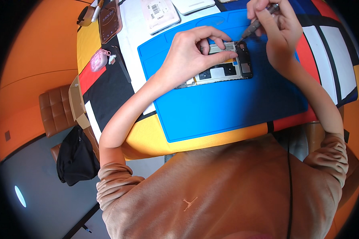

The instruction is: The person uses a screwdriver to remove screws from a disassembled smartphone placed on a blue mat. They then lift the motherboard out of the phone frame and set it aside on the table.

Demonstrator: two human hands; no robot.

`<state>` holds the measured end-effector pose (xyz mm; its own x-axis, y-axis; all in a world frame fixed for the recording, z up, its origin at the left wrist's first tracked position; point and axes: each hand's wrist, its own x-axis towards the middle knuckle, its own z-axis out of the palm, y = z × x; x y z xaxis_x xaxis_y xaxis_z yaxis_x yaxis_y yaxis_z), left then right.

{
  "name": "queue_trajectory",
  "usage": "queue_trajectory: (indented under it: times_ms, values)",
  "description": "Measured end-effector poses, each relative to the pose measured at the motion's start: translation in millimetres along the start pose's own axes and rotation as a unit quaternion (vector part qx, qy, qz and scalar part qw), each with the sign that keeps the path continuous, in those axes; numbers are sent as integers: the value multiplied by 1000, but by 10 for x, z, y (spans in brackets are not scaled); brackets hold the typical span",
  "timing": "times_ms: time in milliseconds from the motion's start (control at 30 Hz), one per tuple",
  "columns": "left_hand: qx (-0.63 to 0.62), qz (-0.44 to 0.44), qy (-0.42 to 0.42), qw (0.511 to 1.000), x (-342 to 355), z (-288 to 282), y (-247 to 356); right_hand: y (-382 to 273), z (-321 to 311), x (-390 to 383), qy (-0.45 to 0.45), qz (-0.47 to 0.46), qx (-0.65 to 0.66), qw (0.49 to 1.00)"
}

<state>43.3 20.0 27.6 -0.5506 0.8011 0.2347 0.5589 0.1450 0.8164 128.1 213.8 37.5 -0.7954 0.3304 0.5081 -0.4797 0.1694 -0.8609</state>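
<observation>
A disassembled phone (244, 65), its dark frame and inner parts exposed, lies on a blue work mat (227, 113). My left hand (189, 55) curls over the phone from the left, thumb on its inner parts and fingers at the far edge, gripping it. Above the phone's right end, my right hand (278, 40) is closed on a slim metal tool (251, 28), whose tip points down at the phone's upper right area. Whether the tip touches it I cannot tell.
Past the mat lie a pale pink device (159, 16), a white device (193, 4) and an upright-screen phone (109, 22). At left are a pink case (99, 60) and dark tweezers (121, 63). A brown chair (56, 107) and black bag (75, 155) stand beside the table.
</observation>
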Motion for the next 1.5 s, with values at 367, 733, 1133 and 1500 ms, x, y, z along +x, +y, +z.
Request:
queue_trajectory:
  times_ms: [367,733,1133,1500]
  values:
    - [40,14,-26,999,-8,-17,-43,212,-147,76,-17,-57,-139,988]
    - [49,25,-27,998,-3,-21,-53,207,-121,96,-12,-71,-134,988]
    - [47,21,-23,998,-3,-17,-41,218,-106,105,-13,-69,-115,991]
    - [54,29,-27,998,-3,-23,-46,167,-76,81,7,-77,-178,981]
